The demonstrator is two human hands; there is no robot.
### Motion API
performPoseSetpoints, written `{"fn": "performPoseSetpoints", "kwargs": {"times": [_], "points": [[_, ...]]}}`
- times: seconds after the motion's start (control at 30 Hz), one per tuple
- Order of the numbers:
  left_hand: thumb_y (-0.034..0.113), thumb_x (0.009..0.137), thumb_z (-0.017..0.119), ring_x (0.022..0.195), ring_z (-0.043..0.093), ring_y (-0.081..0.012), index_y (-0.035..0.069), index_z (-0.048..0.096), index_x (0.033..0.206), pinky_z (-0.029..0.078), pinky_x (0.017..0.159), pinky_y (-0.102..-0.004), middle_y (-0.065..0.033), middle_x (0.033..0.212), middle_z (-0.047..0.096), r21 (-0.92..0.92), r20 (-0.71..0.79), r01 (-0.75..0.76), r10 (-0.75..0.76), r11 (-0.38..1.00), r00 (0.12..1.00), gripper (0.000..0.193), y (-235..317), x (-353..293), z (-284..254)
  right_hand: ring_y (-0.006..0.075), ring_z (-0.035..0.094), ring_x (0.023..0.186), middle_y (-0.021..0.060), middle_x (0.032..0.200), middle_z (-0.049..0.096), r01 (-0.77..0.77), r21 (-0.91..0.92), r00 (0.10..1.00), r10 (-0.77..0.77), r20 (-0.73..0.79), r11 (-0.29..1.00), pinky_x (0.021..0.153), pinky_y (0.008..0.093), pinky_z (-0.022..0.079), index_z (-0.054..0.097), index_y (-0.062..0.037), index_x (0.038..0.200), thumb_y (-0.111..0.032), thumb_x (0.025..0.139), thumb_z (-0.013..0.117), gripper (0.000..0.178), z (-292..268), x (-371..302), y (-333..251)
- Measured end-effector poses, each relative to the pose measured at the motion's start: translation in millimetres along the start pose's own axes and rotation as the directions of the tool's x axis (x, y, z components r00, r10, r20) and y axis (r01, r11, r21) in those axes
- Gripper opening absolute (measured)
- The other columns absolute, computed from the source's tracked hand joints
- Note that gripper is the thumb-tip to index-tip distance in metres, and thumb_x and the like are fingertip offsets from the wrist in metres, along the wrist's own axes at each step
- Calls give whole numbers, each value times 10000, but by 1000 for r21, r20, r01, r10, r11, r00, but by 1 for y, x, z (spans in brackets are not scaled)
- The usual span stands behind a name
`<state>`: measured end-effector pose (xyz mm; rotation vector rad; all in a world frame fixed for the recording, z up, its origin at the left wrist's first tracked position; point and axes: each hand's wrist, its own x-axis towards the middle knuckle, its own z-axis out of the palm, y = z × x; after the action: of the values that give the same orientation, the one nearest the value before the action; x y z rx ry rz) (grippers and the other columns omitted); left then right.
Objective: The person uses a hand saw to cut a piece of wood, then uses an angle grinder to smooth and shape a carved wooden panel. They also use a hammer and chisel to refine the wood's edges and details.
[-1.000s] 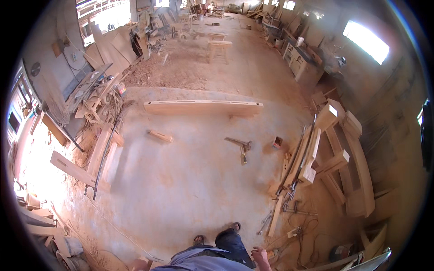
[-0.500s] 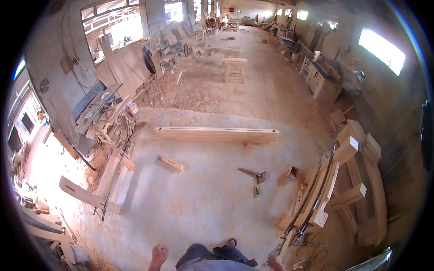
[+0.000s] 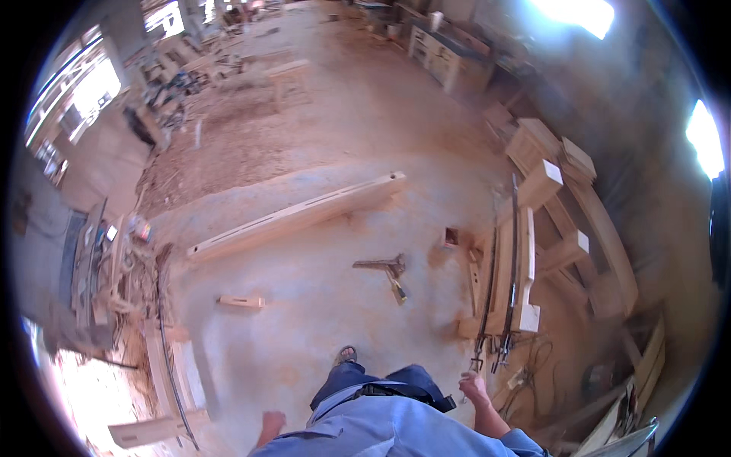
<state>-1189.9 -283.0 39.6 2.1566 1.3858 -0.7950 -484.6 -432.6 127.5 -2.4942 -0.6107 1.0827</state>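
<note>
My left hand (image 3: 273, 421) hangs low beside my body, over the floor, its fingers curled in with nothing seen in them. My right hand (image 3: 474, 386) is loosely closed and looks empty. In the picture it lies just below the near end of a long black bar clamp (image 3: 487, 305); I cannot tell whether they touch. A second bar clamp (image 3: 510, 293) runs beside it, along a pale wooden frame (image 3: 526, 286). Ahead on the concrete floor are a long slotted timber beam (image 3: 297, 217), a short wooden block (image 3: 241, 302) and a hammer-like tool (image 3: 390, 265) with a yellow-tipped tool (image 3: 398, 291).
A small open box (image 3: 451, 237) sits left of the clamped frame. Heavy timbers (image 3: 601, 228) are stacked at the right. On the left lie another clamped timber (image 3: 160, 365), a slotted plank (image 3: 156, 429) and scrap wood. A cabinet bench (image 3: 449, 57) stands further back.
My view has swung right and down, with the beam now slanting across it. One foot is stepping ahead. My right hand has come up into clearer view beside the clamp ends.
</note>
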Motion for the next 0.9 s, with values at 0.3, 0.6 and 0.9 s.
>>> {"fn": "performPoseSetpoints", "kwargs": {"times": [0.3, 0.6, 0.9], "points": [[146, 876, 656, 670, 560, -115, 52, 622, 792, 470, 609, -303, 28, 716, 578, -930, -366, -268, -576, 251, 731, 130, 28, 193, -363, 350, 689, 1111, 213, 1168, 718, -420, 22, 897, 411, 162, 907, 956, 401, 549, 742, -79, 1187, -142, 756, 596, 459, 63, -93, 77], [178, 922, 632, 668, 584, -143, 32, 715, 862, 484, 607, -325, -17, 696, 615, -443, -117, -114, 68, 889, 991, 178, 170, 255, -318, 385, 677, 1093, 247, 1172, 708, -224, 298, 931, 294, -217, 928, 957, 435, 541, 683, -43, 1242, -68, 813, 493, 470, 45, -20, 42], [168, 908, 629, 666, 586, -153, 40, 700, 833, 482, 603, -337, -31, 693, 612, -278, -62, -416, 416, 866, 907, 164, 300, 365, -459, 375, 677, 1113, 233, 1171, 708, -367, 662, 598, 711, -370, 653, 968, 435, 536, 684, -49, 1229, -99, 825, 552, 428, 33, -132, 4]]}}
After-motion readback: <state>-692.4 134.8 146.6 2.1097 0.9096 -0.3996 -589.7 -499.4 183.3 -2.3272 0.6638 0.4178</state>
